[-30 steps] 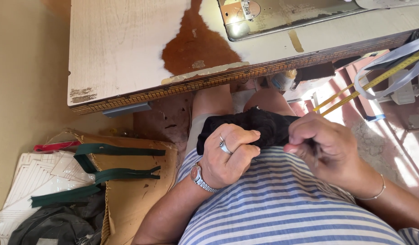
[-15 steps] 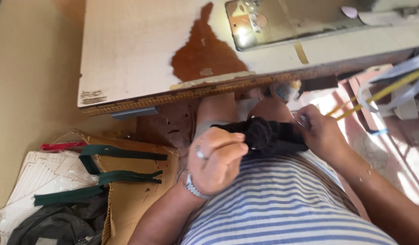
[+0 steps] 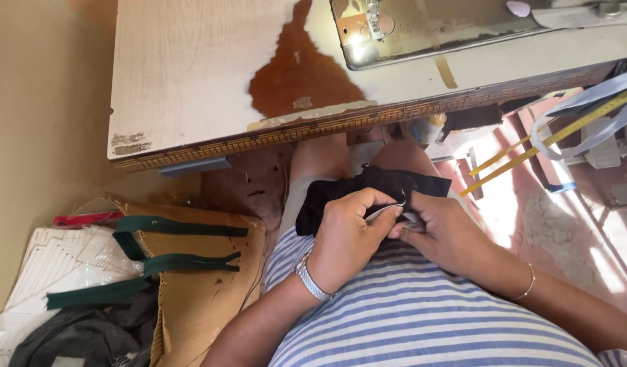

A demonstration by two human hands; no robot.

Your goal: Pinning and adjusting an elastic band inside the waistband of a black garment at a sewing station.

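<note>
A piece of black fabric lies on my lap, just below the table edge. My left hand, with a metal watch at the wrist, pinches the near edge of the fabric. My right hand, with a thin bracelet on the wrist, meets it from the right and grips the same spot. A small light, shiny piece shows between the fingertips of both hands; what it is I cannot tell.
A worn wooden sewing table with a metal machine plate spans the top. Green zippers lie on cardboard at the left, over white paper sheets. A yellow measuring tape hangs at right.
Both hands have drawn together over the black fabric, and the right hand has moved left to meet the left. The view has shifted slightly.
</note>
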